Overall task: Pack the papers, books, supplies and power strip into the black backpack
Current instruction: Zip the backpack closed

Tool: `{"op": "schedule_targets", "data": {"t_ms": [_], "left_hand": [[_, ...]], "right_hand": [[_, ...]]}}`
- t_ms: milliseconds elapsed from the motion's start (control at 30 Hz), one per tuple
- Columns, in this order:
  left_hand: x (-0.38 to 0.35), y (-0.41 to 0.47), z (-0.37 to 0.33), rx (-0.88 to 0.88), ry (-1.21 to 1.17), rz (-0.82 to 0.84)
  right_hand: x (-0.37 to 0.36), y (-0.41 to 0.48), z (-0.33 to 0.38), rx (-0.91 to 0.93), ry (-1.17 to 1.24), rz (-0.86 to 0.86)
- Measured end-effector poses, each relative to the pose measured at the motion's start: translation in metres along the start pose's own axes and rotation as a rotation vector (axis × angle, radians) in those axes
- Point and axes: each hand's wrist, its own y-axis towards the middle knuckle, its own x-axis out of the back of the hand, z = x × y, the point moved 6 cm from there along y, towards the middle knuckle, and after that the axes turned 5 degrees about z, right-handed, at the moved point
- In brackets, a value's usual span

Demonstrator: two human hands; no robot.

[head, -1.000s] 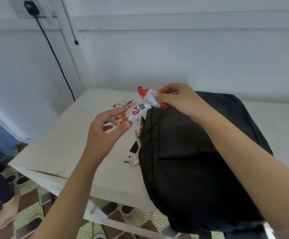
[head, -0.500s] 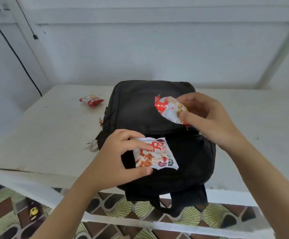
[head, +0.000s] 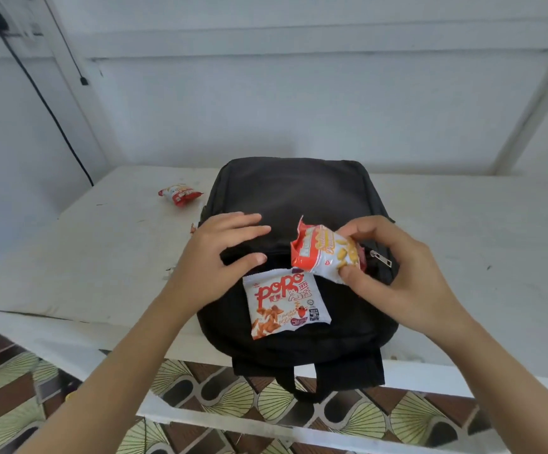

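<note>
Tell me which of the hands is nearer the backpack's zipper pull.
Right. The right hand, pinching a snack packet, is just beside the zipper pull; the left hand is over the backpack, further left.

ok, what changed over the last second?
The left hand let go of the Popo packet, now lying flat on the black backpack, and moved up to rest on the bag above it. The right hand still pinches the red-and-white snack packet; the small packet on the table hasn't moved.
</note>
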Motion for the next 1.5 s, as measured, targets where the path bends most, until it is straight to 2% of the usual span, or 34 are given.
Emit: {"op": "schedule_targets", "data": {"t_ms": [67, 133, 367, 600, 767, 900, 1033, 1167, 1300, 1400, 1500], "left_hand": [[-0.003, 0.012, 0.002, -0.019, 0.053, 0.086], [-0.001, 0.021, 0.001, -0.057, 0.074, 0.1], [0.026, 0.038, -0.007, -0.098, 0.066, -0.115], [0.037, 0.047, -0.016, -0.192, 0.163, -0.248], [0.039, 0.051, -0.019, -0.219, 0.174, -0.257], [0.039, 0.052, -0.019, -0.198, 0.168, -0.245], [0.037, 0.051, -0.019, -0.173, 0.13, -0.224], [0.035, 0.049, -0.015, -0.143, 0.081, -0.213], [0.034, 0.045, -0.012, -0.147, 0.017, -0.183], [0.029, 0.04, -0.007, -0.154, 0.074, -0.137], [0.025, 0.034, 0.002, -0.144, 0.113, -0.101]], "right_hand": [[-0.005, -0.002, 0.002, 0.036, -0.171, -0.019], [-0.012, -0.004, 0.005, 0.094, -0.327, -0.029], [-0.039, -0.002, 0.014, 0.254, -0.593, 0.021], [-0.051, 0.023, 0.014, 0.2, -0.753, -0.086], [-0.053, 0.036, 0.016, 0.218, -0.842, -0.232], [-0.049, 0.052, 0.011, 0.143, -0.89, -0.394], [-0.045, 0.071, 0.01, 0.075, -0.901, -0.44], [-0.044, 0.063, 0.011, 0.109, -0.706, -0.331], [-0.051, 0.028, 0.014, 0.212, -0.544, -0.006], [-0.056, 0.004, 0.003, 0.203, -0.613, 0.235], [-0.05, -0.006, -0.012, 0.149, -0.662, 0.268]]}}
